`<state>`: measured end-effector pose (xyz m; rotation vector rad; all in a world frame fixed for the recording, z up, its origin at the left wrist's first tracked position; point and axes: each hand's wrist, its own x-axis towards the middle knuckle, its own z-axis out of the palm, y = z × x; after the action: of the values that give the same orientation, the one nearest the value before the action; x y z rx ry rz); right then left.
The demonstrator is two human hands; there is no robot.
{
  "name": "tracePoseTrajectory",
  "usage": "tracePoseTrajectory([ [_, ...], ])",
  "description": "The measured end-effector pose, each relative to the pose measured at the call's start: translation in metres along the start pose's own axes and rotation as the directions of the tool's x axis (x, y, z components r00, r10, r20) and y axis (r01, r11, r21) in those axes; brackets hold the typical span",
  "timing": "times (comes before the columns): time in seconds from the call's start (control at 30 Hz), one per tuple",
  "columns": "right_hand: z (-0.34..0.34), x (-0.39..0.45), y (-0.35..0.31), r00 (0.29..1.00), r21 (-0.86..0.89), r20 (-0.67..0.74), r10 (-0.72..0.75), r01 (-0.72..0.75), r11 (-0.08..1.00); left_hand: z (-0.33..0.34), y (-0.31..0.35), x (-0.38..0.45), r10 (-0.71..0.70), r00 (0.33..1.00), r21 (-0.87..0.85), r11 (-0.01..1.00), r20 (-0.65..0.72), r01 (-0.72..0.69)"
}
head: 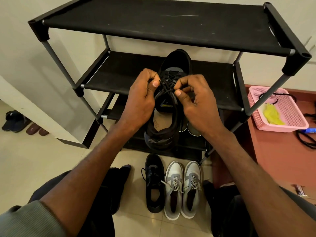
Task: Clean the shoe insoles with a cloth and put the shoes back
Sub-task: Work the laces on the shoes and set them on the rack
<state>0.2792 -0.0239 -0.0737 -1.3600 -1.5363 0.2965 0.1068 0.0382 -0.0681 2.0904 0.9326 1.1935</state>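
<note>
A black sneaker (168,106) is held up in front of the black shoe rack (119,74), toe pointing away, its pale insole showing in the opening. My left hand (142,98) and my right hand (195,100) each pinch a black lace (166,87) at the top of its tongue. On the floor below stand its black mate (153,183) and a grey-and-white pair (183,189). A yellow cloth (272,115) lies in a pink basket (290,124) at the right.
The rack has three fabric shelves; another grey shoe (194,128) sits on the lowest one. The pink basket rests on a reddish-brown surface (273,151) with black cords. Dark sandals (15,120) lie on the floor at far left. My knees frame the floor shoes.
</note>
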Motion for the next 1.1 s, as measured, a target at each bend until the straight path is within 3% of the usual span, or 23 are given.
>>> tracePoseTrajectory([
  [0.33, 0.007, 0.003, -0.002, 1.000, -0.097, -0.023, 0.021, -0.023, 0.995, -0.002, 0.001, -0.003, 0.028, 0.999, -0.031, 0.999, 0.037, -0.027],
  [0.53, 0.005, 0.002, -0.003, 0.992, 0.014, -0.085, 0.096, -0.095, 0.995, -0.005, -0.004, -0.002, 0.005, 0.997, -0.015, 1.000, 0.075, -0.004],
  [0.73, 0.002, 0.002, 0.000, 0.994, 0.201, -0.005, 0.112, -0.109, 0.974, -0.005, -0.005, -0.002, -0.006, 1.000, 0.020, 1.000, 0.029, 0.006],
  [0.83, -0.003, 0.004, 0.001, 0.994, 0.186, 0.015, 0.109, -0.110, 0.976, -0.004, -0.007, 0.000, -0.018, 1.000, -0.001, 1.000, 0.010, 0.018],
  [1.1, 0.003, 0.007, -0.001, 0.981, 0.113, -0.086, 0.176, -0.166, 0.980, -0.002, -0.005, 0.000, -0.043, 0.999, 0.007, 0.999, 0.018, 0.043],
])
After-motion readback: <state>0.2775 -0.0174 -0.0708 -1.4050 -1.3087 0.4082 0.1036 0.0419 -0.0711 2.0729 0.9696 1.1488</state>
